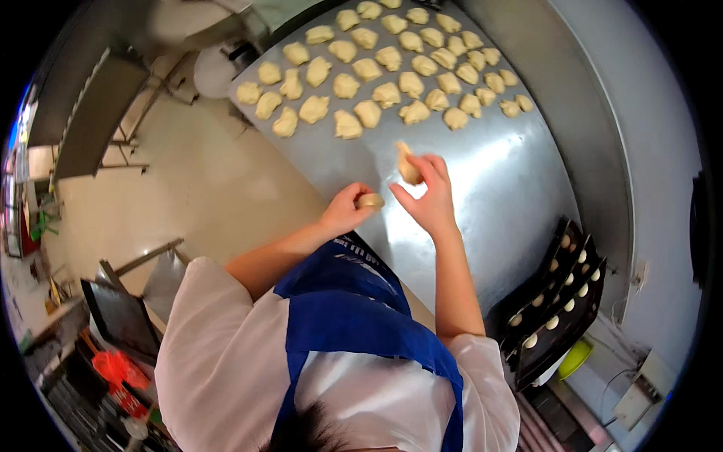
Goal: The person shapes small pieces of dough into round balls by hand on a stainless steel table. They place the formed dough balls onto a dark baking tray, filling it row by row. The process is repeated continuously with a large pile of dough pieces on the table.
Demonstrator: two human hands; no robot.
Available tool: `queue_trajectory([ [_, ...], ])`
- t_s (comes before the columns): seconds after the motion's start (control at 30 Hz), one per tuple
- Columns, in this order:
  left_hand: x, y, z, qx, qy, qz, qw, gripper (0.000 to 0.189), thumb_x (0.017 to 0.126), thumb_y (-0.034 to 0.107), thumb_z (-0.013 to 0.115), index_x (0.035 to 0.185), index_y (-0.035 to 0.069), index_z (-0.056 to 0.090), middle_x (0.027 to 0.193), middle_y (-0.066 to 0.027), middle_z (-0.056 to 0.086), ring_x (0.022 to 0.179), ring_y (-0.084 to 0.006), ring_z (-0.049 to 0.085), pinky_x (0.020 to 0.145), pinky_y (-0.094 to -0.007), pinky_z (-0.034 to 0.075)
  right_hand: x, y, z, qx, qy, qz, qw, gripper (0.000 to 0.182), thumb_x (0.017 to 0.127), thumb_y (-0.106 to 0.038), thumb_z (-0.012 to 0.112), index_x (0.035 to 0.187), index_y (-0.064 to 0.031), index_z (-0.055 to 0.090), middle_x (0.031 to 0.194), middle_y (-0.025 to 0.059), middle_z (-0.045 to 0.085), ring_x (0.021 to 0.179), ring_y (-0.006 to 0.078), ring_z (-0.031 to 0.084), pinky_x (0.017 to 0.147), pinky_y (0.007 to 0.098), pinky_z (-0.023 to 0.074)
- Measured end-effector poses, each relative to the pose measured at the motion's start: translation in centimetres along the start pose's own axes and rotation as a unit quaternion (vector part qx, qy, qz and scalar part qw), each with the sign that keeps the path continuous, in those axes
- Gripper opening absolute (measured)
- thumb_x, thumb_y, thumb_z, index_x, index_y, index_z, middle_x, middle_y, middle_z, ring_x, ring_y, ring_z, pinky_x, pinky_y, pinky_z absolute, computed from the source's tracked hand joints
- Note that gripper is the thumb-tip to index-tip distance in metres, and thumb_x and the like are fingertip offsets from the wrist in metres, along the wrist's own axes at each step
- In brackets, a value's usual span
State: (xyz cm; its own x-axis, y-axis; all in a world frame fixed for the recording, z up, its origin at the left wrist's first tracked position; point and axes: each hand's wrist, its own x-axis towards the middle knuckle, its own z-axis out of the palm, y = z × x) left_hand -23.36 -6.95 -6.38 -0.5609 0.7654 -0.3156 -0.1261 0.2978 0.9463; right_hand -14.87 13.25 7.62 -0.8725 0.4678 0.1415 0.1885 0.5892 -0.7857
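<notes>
My left hand (345, 210) is near the table's front edge, its fingers closed around a piece of pale dough (370, 200) that pokes out by the thumb. Over the steel table (339, 161), my right hand (434, 195) has another piece of dough (407, 165) at its fingers, the thumb spread away from it. That piece is stretched to a narrow tip at its far end and slightly blurred. Beyond both hands, several rough dough pieces (367, 114) lie spaced in loose rows across the far half of the table.
Stacked dark baking trays (556, 305) with small round dough balls stand at the table's right corner. A wall (638, 130) runs along the right side. Left of the table lies tiled floor (209, 175), with a dark tray (120, 316) on a stand and a red plastic bag (120, 370) lower left.
</notes>
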Motion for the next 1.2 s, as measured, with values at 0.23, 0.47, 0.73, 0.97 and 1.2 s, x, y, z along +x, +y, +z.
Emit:
queue_trajectory([
  [0.23, 5.3, 2.0, 9.6, 0.271, -0.107, 0.237, 0.927, 0.014, 0.099, 0.023, 0.077, 0.106, 0.011, 0.079, 0.112, -0.0087, 0.071, 0.104, -0.0331, 0.069, 0.094, -0.0459, 0.057, -21.1, 14.1, -9.9, -0.190, 0.201, 0.165, 0.947, 0.038, 0.093, -0.008, 0.081, 0.129, -0.0002, 0.073, 0.127, 0.0216, 0.062, 0.113, 0.0386, 0.066, 0.093, 0.0444, 0.0596],
  [0.47, 9.7, 1.0, 18.0, 0.477, -0.032, 0.323, 0.817, 0.016, 0.094, 0.028, 0.078, 0.086, 0.015, 0.078, 0.097, -0.0033, 0.071, 0.105, -0.0285, 0.063, 0.109, -0.0516, 0.043, -29.3, 22.0, -7.6, -0.208, 0.168, 0.163, 0.950, 0.034, 0.098, -0.012, 0.076, 0.131, -0.0037, 0.073, 0.121, 0.0207, 0.068, 0.113, 0.0407, 0.066, 0.101, 0.0469, 0.0556],
  [0.73, 14.6, 0.8, 15.8, 0.455, -0.065, 0.363, 0.811, 0.012, 0.088, 0.026, 0.080, 0.081, 0.018, 0.075, 0.092, -0.0026, 0.071, 0.106, -0.0282, 0.064, 0.107, -0.0497, 0.044, -27.3, 28.5, -15.1, -0.266, 0.178, 0.109, 0.941, 0.029, 0.086, -0.026, 0.087, 0.106, -0.0090, 0.074, 0.111, 0.0115, 0.074, 0.101, 0.0388, 0.069, 0.094, 0.0516, 0.0554],
  [0.97, 10.9, 0.9, 21.2, 0.434, -0.031, 0.371, 0.820, 0.016, 0.090, 0.028, 0.079, 0.081, 0.016, 0.072, 0.094, -0.0046, 0.070, 0.100, -0.0298, 0.065, 0.097, -0.0491, 0.047, -27.2, 27.9, -8.8, -0.242, 0.231, 0.174, 0.926, 0.012, 0.093, -0.017, 0.076, 0.093, -0.0067, 0.071, 0.106, 0.0124, 0.072, 0.102, 0.0362, 0.064, 0.092, 0.0504, 0.0495],
  [1.2, 19.8, 2.4, 19.2, 0.440, -0.182, 0.338, 0.812, 0.017, 0.086, 0.027, 0.081, 0.080, 0.015, 0.072, 0.095, -0.0052, 0.071, 0.100, -0.0299, 0.067, 0.096, -0.0467, 0.049, -22.4, 32.2, -14.4, -0.341, 0.238, 0.154, 0.896, 0.011, 0.092, -0.016, 0.072, 0.085, -0.0075, 0.069, 0.090, 0.0132, 0.070, 0.088, 0.0379, 0.065, 0.082, 0.0502, 0.0499],
])
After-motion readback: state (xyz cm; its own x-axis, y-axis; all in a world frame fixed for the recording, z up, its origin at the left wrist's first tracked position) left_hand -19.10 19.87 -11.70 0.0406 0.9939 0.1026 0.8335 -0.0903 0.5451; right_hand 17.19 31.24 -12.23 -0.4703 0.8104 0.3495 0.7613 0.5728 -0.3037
